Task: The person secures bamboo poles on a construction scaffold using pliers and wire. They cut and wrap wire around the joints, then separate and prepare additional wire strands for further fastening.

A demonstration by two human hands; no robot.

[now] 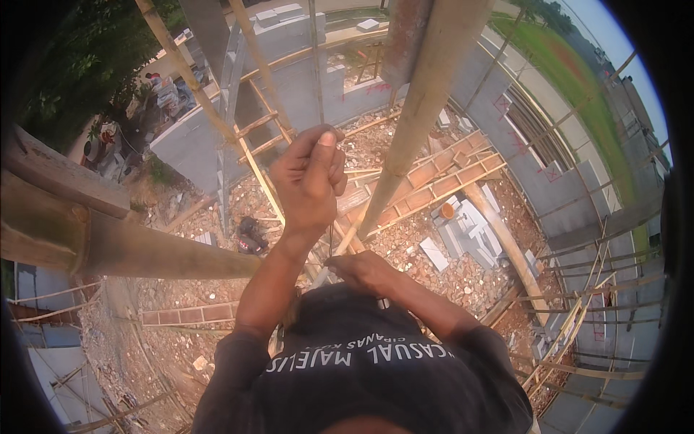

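My left hand (311,170) is raised in front of me, its fingers curled and the thumb pressed on top in a pinch. Lower and closer to my chest, my right hand (365,273) is closed, fingertips together. Between the two hands runs a thin dark strand (331,239), perhaps wire or string; both of its ends disappear into my fingers. Just right of my left hand, a thick bamboo pole (419,101) slants up and away. Another thick bamboo pole (166,248) comes in from the left and ends visually behind my left forearm.
Far below lies rubble-strewn ground (390,260) with ladder-like wooden frames (434,184), white blocks (470,235) and an orange bucket (447,210). Grey block walls (282,69) surround it. Thin bamboo scaffolding (593,296) stands at right; a metal upright (230,101) rises at left.
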